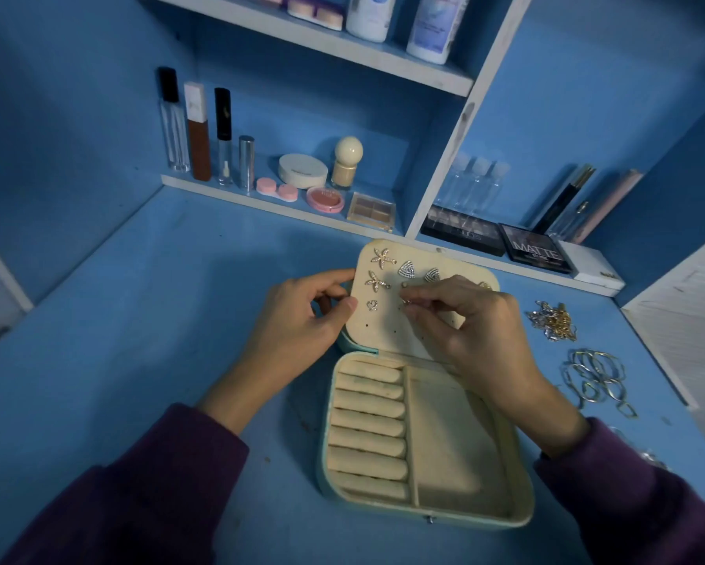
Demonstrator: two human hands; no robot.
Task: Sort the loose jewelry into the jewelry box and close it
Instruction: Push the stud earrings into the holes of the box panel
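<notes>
My left hand [306,320] grips the earring panel [377,334] by its near edge, apparently to steady it while my right hand [477,332] pinches a small earring [407,302] against a hole. The jewelry box [524,489] lies open under both wrists. Chains [552,320] and hoops [597,381] lie right of the right hand, and the bench [139,320] is open to the left.

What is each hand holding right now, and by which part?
The left hand grips the earring panel by its left edge. The right hand pinches a small earring at the panel; which part is hidden.
</notes>
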